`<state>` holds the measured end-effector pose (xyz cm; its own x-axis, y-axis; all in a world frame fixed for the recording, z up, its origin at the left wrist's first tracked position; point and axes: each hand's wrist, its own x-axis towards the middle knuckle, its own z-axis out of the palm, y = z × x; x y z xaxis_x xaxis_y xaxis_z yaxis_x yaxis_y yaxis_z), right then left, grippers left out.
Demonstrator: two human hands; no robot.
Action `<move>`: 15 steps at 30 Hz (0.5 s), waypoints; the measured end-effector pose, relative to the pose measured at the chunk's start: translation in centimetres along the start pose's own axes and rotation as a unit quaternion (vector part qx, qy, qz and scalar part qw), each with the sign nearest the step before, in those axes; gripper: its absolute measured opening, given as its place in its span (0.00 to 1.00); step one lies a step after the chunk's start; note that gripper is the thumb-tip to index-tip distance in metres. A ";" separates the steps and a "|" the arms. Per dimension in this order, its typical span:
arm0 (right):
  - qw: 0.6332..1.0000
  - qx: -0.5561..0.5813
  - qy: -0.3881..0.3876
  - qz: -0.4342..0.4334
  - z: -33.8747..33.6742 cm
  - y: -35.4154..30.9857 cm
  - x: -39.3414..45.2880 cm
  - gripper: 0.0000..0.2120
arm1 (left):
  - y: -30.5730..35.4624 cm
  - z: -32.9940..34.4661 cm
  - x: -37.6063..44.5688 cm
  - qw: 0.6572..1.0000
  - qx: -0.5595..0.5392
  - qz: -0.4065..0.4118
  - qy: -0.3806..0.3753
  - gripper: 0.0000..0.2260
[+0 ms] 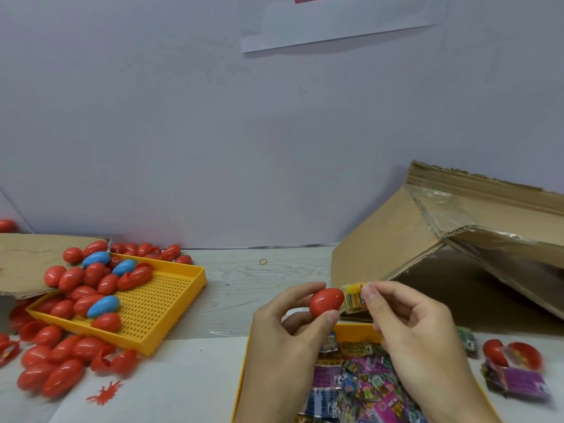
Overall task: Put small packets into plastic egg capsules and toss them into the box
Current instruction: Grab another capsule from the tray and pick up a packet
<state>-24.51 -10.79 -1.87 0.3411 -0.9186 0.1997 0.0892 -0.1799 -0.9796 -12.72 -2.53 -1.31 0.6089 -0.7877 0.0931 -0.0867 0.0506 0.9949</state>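
left hand (293, 325) has its grip around a red egg capsule (326, 302); right hand (409, 328) pinches a yellow packet (353, 297) touching the capsule, above the yellow tray of packets (345, 329), near the cardboard box (427, 239) on the surface

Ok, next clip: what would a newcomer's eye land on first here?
The two hands at centre: the left hand holds a red egg capsule and the right hand pinches a yellow packet beside it. Next, the heap of red and blue capsules spilling over the yellow tray at left.
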 end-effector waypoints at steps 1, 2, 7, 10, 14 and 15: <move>1.000 0.001 0.001 0.001 0.0 0.0 0.0 0.10 | 0.0 0.0 0.0 1.000 0.003 0.000 0.002 0.13; 1.000 0.002 0.002 0.002 0.0 0.0 0.0 0.10 | 0.0 0.0 0.0 1.000 0.008 0.003 0.001 0.12; 1.000 0.013 0.008 0.009 0.0 0.2 0.0 0.09 | -0.1 0.0 0.0 1.000 -0.005 -0.006 -0.015 0.10; 1.000 0.020 0.009 0.014 0.0 0.2 0.1 0.09 | -0.2 -0.1 0.1 0.999 -0.029 -0.010 -0.027 0.13; 1.000 0.015 0.003 0.015 0.0 0.1 0.0 0.09 | -0.4 -0.2 0.2 0.999 -0.045 0.002 -0.008 0.09; 1.000 0.015 0.003 0.016 0.0 0.1 0.0 0.09 | -0.4 -0.2 0.2 0.999 -0.044 0.007 -0.001 0.08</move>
<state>-24.53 -10.85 -1.96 0.3394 -0.9255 0.1682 0.1071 -0.1396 -0.9844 -12.40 -2.59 -1.70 0.6059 -0.7883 0.1073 -0.0248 0.1161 0.9929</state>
